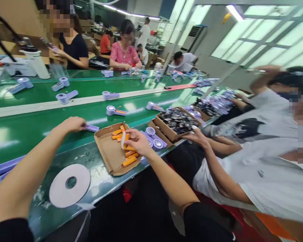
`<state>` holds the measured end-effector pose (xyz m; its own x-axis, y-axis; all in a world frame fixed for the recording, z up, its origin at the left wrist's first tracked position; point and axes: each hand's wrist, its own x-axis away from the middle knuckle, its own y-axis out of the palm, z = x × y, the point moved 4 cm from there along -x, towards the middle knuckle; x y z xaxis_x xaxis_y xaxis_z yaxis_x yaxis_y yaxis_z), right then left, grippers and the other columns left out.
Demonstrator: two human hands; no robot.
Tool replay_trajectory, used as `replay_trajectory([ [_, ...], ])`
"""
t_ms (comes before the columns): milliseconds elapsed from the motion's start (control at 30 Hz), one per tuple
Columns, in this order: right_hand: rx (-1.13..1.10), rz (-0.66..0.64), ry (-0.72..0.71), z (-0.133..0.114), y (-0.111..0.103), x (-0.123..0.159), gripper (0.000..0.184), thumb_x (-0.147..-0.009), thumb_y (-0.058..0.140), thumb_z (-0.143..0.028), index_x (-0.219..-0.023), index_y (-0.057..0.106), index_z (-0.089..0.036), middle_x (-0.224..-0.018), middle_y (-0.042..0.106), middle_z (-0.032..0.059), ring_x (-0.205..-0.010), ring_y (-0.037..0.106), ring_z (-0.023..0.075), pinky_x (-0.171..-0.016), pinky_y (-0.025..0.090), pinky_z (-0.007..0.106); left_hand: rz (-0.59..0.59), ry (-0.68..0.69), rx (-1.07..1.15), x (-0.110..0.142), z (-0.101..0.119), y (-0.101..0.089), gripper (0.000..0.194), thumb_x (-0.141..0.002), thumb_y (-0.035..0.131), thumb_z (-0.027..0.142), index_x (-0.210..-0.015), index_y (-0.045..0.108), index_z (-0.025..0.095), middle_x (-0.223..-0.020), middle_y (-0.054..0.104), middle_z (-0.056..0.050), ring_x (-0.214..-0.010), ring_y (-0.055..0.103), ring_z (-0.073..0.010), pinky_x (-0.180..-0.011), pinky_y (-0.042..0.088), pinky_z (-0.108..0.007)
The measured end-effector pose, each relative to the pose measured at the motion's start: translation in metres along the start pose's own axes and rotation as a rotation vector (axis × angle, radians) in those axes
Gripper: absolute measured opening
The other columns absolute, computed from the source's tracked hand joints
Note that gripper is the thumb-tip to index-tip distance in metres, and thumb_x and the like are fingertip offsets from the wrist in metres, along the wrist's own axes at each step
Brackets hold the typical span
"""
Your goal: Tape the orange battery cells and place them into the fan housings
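Note:
My left hand (77, 124) is closed on the end of a lilac plastic housing (93, 128) at the edge of the green belt. Over a shallow cardboard box (106, 153), my right hand (140, 141) pinches an orange cylindrical battery (127, 136) with a white strip (123, 140) along its side. Several more orange batteries (130, 161) lie in that box. A large roll of white tape (58, 188) lies flat on the bench at the near left, its loose end hanging over the edge.
Lilac fan-shaped units (111, 110) lie along the green conveyor belt (91, 116). Right of my box stand more lilac parts (158, 144) and a carton of small dark parts (178, 119), touched by a co-worker's hand (198, 136). Other people sit across the belt.

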<state>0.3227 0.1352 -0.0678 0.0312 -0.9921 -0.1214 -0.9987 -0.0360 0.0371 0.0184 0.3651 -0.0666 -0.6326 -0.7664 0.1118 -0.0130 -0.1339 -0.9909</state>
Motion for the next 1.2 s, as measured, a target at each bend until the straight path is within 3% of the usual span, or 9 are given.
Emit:
replay_trajectory([
  [67, 0.05, -0.02, -0.069, -0.01, 0.009, -0.029, 0.057, -0.081, 0.093, -0.049, -0.126, 0.067, -0.028, -0.093, 0.082, -0.0014, -0.082, 0.08, 0.0191, -0.076, 0.064, 0.031, -0.103, -0.052, 0.054, 0.004, -0.002, -0.006, 0.027, -0.09, 0.064, 0.045, -0.102, 0.083, 0.03, -0.106, 0.085, -0.002, -0.096, 0.074, -0.024, -0.084, 0.051, -0.029],
  [167, 0.204, -0.111, -0.142, -0.015, 0.037, -0.088, 0.049, -0.084, 0.089, -0.043, -0.125, 0.066, -0.026, -0.094, 0.083, -0.0001, -0.086, 0.081, 0.0207, -0.08, 0.063, 0.031, -0.04, -0.177, 0.089, 0.013, -0.001, -0.015, 0.036, -0.098, 0.053, 0.045, -0.12, 0.078, 0.03, -0.133, 0.082, -0.003, -0.12, 0.073, -0.0262, -0.091, 0.051, -0.03],
  [267, 0.449, -0.216, -0.164, -0.006, 0.071, -0.141, 0.04, -0.087, 0.082, -0.033, -0.123, 0.066, -0.023, -0.082, 0.08, -0.0025, -0.08, 0.078, 0.0209, -0.078, 0.058, 0.031, -0.012, -0.263, 0.083, 0.016, 0.006, -0.012, 0.038, -0.102, 0.049, 0.046, -0.126, 0.075, 0.031, -0.138, 0.08, -0.004, -0.122, 0.073, -0.0276, -0.093, 0.051, -0.032],
  [367, 0.696, -0.285, -0.175, 0.007, 0.092, -0.171, 0.034, -0.093, 0.076, -0.027, -0.125, 0.066, -0.022, -0.077, 0.077, -0.0045, -0.075, 0.074, 0.0193, -0.08, 0.053, 0.03, -0.014, -0.284, 0.088, 0.012, 0.012, -0.006, 0.036, -0.103, 0.051, 0.048, -0.127, 0.074, 0.033, -0.135, 0.081, -0.004, -0.119, 0.074, -0.0277, -0.094, 0.052, -0.033],
  [500, 0.974, -0.358, -0.145, 0.019, 0.099, -0.178, 0.036, -0.099, 0.074, -0.026, -0.133, 0.065, -0.021, -0.083, 0.08, -0.0009, -0.078, 0.074, 0.0205, -0.079, 0.05, 0.029, -0.003, -0.286, 0.1, 0.003, 0.018, -0.001, 0.036, -0.104, 0.053, 0.049, -0.129, 0.075, 0.035, -0.136, 0.081, -0.005, -0.123, 0.074, -0.029, -0.098, 0.053, -0.035],
  [700, 1.354, -0.471, -0.135, 0.022, 0.107, -0.173, 0.04, -0.104, 0.074, -0.03, -0.142, 0.067, -0.021, -0.115, 0.085, 0.0125, -0.104, 0.079, 0.0303, -0.087, 0.053, 0.033, 0.015, -0.325, 0.126, -0.006, 0.024, 0.001, 0.039, -0.104, 0.053, 0.049, -0.132, 0.076, 0.035, -0.137, 0.08, -0.006, -0.128, 0.072, -0.0312, -0.104, 0.054, -0.039],
  [900, 1.435, -0.634, -0.074, 0.022, 0.13, -0.187, 0.033, -0.099, 0.084, -0.035, -0.128, 0.079, -0.019, -0.122, 0.085, 0.0156, -0.109, 0.079, 0.0306, -0.087, 0.052, 0.032, 0.012, -0.369, 0.116, -0.016, 0.028, 0.0, 0.045, -0.105, 0.047, 0.05, -0.136, 0.077, 0.035, -0.141, 0.079, -0.007, -0.129, 0.072, -0.0337, -0.105, 0.055, -0.042],
  [1033, 1.401, -0.573, -0.076, 0.015, 0.132, -0.189, 0.026, -0.104, 0.08, -0.036, -0.118, 0.082, -0.014, -0.111, 0.085, 0.0101, -0.1, 0.075, 0.02, -0.082, 0.045, 0.027, 0.026, -0.381, 0.081, -0.017, 0.033, -0.005, 0.05, -0.104, 0.046, 0.048, -0.142, 0.075, 0.032, -0.144, 0.078, -0.012, -0.129, 0.072, -0.0372, -0.105, 0.056, -0.046],
  [1200, 1.268, -0.372, -0.138, -0.013, 0.116, -0.183, 0.027, -0.111, 0.068, -0.038, -0.116, 0.084, -0.018, -0.106, 0.085, 0.002, -0.091, 0.067, 0.0136, -0.074, 0.038, 0.024, 0.028, -0.387, 0.059, -0.023, 0.039, -0.011, 0.046, -0.103, 0.048, 0.045, -0.134, 0.078, 0.029, -0.14, 0.079, -0.015, -0.127, 0.073, -0.0385, -0.106, 0.057, -0.048],
])
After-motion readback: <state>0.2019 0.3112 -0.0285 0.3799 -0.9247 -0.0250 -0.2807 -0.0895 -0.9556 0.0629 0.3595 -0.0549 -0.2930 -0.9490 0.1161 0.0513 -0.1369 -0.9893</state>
